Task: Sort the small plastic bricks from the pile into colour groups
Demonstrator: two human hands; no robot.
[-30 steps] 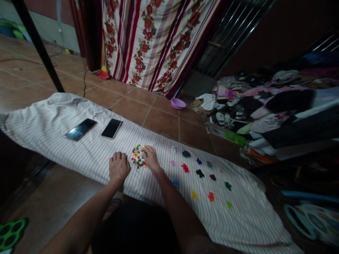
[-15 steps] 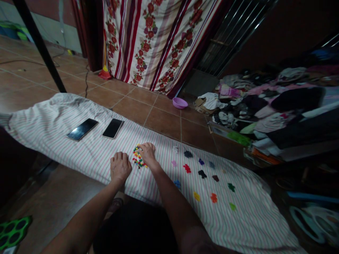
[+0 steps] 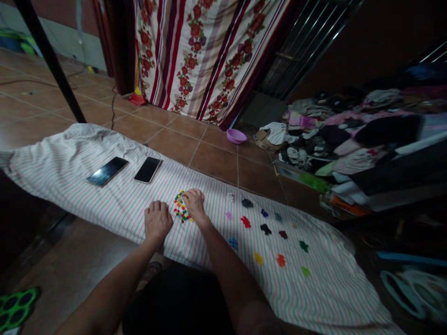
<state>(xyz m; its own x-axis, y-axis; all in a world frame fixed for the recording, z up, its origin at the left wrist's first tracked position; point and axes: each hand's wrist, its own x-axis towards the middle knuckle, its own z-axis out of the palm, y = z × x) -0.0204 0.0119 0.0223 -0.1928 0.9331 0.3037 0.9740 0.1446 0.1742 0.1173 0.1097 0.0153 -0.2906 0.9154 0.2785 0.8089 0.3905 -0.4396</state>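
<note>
A pile of small mixed-colour pieces [image 3: 181,211], red, yellow, green and white, lies on the striped cloth [image 3: 206,186]. Over the pile's right side is my right hand [image 3: 194,202], its fingers curled down and pinched among the pieces; whatever is between the fingertips is too small to make out. My left hand [image 3: 158,219] rests on the cloth just left of the pile, fingers curled under and hidden. To the right, the pieces sit in small single-colour heaps, among them a red heap [image 3: 245,222], a black heap [image 3: 266,229], an orange heap [image 3: 281,260] and a yellow heap [image 3: 258,258].
Two phones, a larger phone [image 3: 107,171] and a smaller phone [image 3: 148,170], lie on the cloth at left. Beyond it, a purple basin [image 3: 236,136] stands on the tiled floor before a flowered curtain [image 3: 195,56]. A clothes heap [image 3: 349,135] fills the right.
The view has shifted very slightly. My right hand's fingers have moved a little over the pile; my left hand stays in place.
</note>
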